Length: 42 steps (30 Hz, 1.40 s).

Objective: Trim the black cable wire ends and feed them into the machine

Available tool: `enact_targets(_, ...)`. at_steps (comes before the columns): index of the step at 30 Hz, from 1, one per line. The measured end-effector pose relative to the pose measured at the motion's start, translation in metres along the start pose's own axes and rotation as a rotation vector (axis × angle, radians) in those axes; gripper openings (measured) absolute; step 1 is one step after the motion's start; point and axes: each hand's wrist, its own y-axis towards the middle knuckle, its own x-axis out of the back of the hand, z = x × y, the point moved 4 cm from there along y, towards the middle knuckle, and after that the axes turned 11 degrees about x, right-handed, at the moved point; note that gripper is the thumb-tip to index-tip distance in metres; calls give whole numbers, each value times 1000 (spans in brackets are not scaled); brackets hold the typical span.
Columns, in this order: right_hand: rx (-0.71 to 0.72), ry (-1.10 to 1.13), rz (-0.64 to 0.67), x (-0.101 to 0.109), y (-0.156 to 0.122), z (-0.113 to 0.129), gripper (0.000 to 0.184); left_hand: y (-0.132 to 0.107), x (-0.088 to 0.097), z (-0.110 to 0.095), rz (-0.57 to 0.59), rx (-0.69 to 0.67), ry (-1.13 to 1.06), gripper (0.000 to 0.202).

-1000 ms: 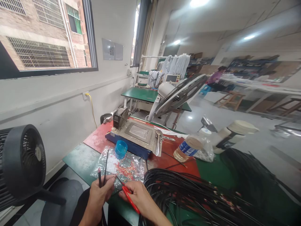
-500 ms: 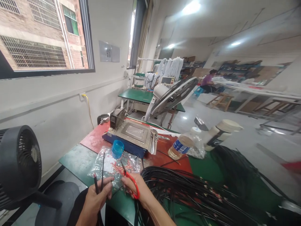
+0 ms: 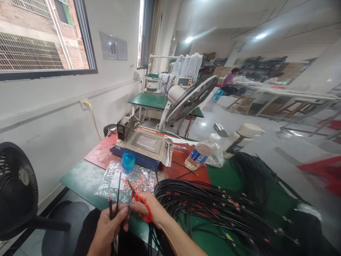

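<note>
Cables (image 3: 119, 188), black and slim, stand up from the left hand (image 3: 113, 222), whose grip is closed around them over the near edge of the tabletop (image 3: 77, 174). They look light and springy, likely to bend without creasing, and their smooth jackets may slide a little, so a hold just below the ends should steady them best; the tips are probably the fragile part. The right hand (image 3: 157, 210) has its grip wrapped on red scissors (image 3: 147, 203), blades aimed up and away; these should feel rigid. Whether the two hands' fingertips touch, I cannot tell. Beyond them lies a clear plastic bag (image 3: 106, 183) scattered with small reddish bits (image 3: 138, 184), a blue cup (image 3: 128, 163) at its far side near a flat machine (image 3: 145, 153). A heap of black cable (image 3: 191, 193) sprawls rightward, below a labelled bottle (image 3: 195, 158). Farther off, a tilted white fan (image 3: 191, 101) and a seated person (image 3: 228, 79) occupy the bright room.
</note>
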Motion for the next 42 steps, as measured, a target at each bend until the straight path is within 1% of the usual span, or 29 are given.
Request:
enact_targets(3, -29, 20, 13, -2, -1, -1, 46, -1, -1, 1, 26, -13, -27, 33)
enact_targets(8, -133, 169, -13, -5, -1, -10, 44, -2, -2, 4, 64, -30, -28, 32)
enact_targets(12, -181, 222, -27, -5, -2, -17, 41, -1, -3, 4, 96, -54, -12, 31)
enact_targets(16, -190, 250, 4, -6, -2, -19, 44, -2, -4, 2, 105, -47, -1, 31)
enact_targets(22, -163, 263, -3, -5, -1, -18, 44, -3, -3, 4, 77, -22, 1, 33)
enact_targets(26, -213, 252, -3, -7, -2, -21, 45, -3, -1, 8, 76, -23, 2, 35)
enact_targets(28, -228, 274, -17, -9, -3, -22, 46, -5, -1, 7, 82, -22, -24, 33)
enact_targets(32, -193, 357, -39, -12, -4, -20, 46, -5, -3, 5, 119, -33, -41, 31)
enact_targets(34, -197, 372, -35, -14, -4, -19, 46, -4, -2, 7, 139, -36, -34, 31)
enact_targets(38, -204, 353, -41, -14, -2, -19, 43, 1, 1, 13, 133, -26, -45, 28)
enact_targets(42, -167, 287, -67, -12, -1, -18, 43, 1, -1, 12, 95, -27, -62, 28)
